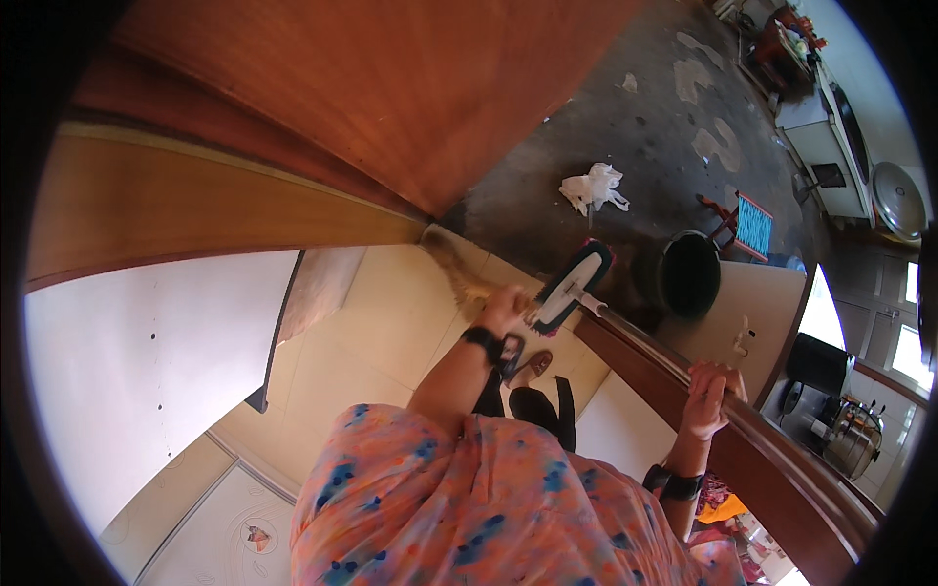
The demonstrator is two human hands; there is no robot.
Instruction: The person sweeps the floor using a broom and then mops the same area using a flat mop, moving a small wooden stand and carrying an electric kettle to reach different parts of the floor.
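Observation:
My right hand [712, 399] is closed around the metal pole of a flat mop [575, 289]. The mop head, with a pale plate and a dark fringed pad, tilts near the doorway, and its pole runs to the lower right. Lower left of the mop head, my left hand [504, 313] grips what looks like a soft-bristled broom [451, 267]. Its tan bristles are blurred and spread to the upper left over the tiles, beside the wooden door frame. Whether the left fingers also touch the mop head cannot be told.
A crumpled white plastic bag [595, 188] lies on the dark floor [645, 124]. A dark bucket [689, 275] and a folding stool [753, 225] stand to its right. A large wooden door [381, 95] fills the upper left. My feet in sandals [540, 362] are on cream tiles.

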